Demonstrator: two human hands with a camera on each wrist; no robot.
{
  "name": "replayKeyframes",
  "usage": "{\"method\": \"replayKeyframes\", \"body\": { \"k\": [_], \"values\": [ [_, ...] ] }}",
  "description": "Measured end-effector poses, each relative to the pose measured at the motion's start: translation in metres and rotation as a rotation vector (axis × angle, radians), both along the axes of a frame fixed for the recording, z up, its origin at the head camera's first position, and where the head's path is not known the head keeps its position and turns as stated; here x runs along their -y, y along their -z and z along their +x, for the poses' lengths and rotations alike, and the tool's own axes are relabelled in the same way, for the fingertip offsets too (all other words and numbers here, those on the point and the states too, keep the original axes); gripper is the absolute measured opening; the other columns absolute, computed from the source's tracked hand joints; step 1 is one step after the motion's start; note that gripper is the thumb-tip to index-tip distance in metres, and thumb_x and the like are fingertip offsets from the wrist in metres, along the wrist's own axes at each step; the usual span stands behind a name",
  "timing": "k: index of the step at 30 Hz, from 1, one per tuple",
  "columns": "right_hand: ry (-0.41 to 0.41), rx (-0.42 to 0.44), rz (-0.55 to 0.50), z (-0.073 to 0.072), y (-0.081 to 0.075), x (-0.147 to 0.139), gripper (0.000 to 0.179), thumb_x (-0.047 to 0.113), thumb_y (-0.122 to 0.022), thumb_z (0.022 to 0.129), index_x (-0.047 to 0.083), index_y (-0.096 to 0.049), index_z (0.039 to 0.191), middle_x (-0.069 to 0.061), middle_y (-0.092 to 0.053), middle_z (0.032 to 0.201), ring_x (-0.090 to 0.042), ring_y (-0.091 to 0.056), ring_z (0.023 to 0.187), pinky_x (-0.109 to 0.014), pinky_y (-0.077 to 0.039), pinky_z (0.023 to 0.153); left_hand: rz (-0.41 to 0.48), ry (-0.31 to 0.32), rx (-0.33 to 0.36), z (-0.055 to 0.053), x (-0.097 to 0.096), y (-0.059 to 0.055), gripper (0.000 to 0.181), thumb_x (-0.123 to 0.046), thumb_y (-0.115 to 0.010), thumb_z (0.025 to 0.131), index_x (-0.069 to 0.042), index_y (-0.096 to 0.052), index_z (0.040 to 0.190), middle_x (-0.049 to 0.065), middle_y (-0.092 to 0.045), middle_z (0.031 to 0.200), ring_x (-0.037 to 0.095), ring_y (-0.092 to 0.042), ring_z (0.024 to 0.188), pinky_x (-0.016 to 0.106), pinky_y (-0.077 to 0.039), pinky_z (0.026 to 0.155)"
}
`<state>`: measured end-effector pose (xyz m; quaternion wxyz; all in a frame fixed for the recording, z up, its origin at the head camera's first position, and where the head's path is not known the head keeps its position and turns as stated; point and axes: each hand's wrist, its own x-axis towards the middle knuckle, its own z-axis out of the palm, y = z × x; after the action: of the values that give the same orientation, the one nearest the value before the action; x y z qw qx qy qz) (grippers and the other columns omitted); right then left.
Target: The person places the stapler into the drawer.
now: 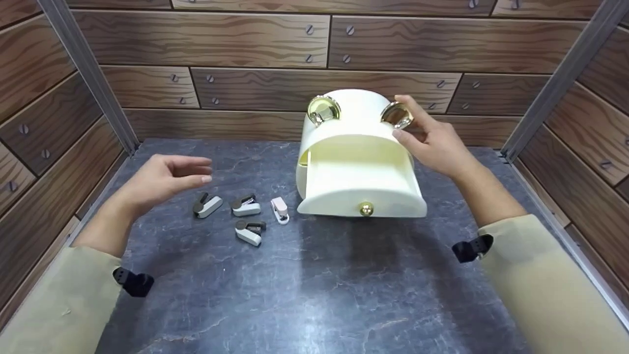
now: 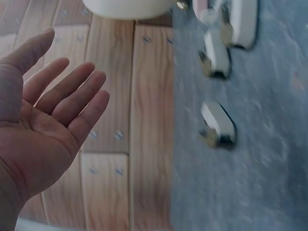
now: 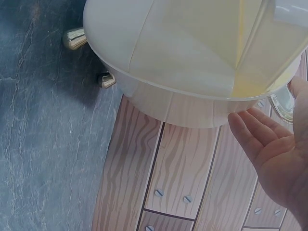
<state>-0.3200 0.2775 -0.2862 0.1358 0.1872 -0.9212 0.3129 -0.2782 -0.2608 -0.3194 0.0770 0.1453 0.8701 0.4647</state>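
Note:
A cream storage box (image 1: 354, 105) with two gold rings on top stands toward the back, its drawer (image 1: 361, 199) pulled out toward me. My right hand (image 1: 432, 140) holds the box at its right gold ring (image 1: 397, 115), thumb in front and index finger above; the other fingers (image 3: 250, 132) lie against the side. The left hand (image 1: 159, 179) hovers at the left, empty, with thumb and fingers spread apart. Just right of it lie small grey-and-black staplers (image 1: 248, 209) and one pink mini stapler (image 1: 280, 210), the pink one nearest the box.
Dark marbled tabletop (image 1: 275, 295) spreads under everything. Wood-plank walls (image 1: 260, 39) close off the back and both sides, with grey metal posts (image 1: 88, 73) at the corners. A gold knob (image 1: 366, 209) sticks out from the drawer front.

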Motion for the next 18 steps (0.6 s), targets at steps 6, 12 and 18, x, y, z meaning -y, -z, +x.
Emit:
{"method": "replayKeyframes", "body": {
  "k": [6, 12, 18],
  "values": [
    [-0.007, -0.002, 0.005, -0.001, 0.001, 0.000, 0.066, 0.044, -0.060, 0.108, 0.044, -0.030, 0.166, -0.021, -0.068, 0.137, -0.042, -0.071, 0.116, -0.063, -0.052, 0.102, 0.036, -0.087, 0.035, -0.005, 0.027, 0.033, 0.067, -0.036, -0.076, 0.101, -0.007, -0.052, 0.157, 0.017, -0.056, 0.154, 0.032, -0.053, 0.141, 0.053, -0.042, 0.117],
    [-0.008, -0.012, 0.006, -0.002, 0.001, 0.000, 0.066, 0.044, -0.061, 0.108, 0.043, -0.032, 0.166, -0.022, -0.068, 0.136, -0.042, -0.070, 0.117, -0.064, -0.051, 0.104, 0.081, -0.164, 0.044, -0.011, 0.035, 0.069, 0.071, -0.034, -0.077, 0.100, -0.003, -0.049, 0.158, 0.021, -0.056, 0.153, 0.035, -0.052, 0.142, 0.052, -0.040, 0.119],
    [-0.005, -0.003, 0.000, -0.001, 0.001, -0.001, 0.066, 0.043, -0.061, 0.108, 0.043, -0.030, 0.167, -0.024, -0.067, 0.137, -0.043, -0.070, 0.119, -0.064, -0.051, 0.103, 0.087, -0.237, 0.038, -0.020, 0.030, 0.098, 0.075, -0.035, -0.079, 0.099, 0.000, -0.047, 0.158, 0.023, -0.056, 0.153, 0.035, -0.052, 0.143, 0.043, -0.043, 0.117]
  ]
}}
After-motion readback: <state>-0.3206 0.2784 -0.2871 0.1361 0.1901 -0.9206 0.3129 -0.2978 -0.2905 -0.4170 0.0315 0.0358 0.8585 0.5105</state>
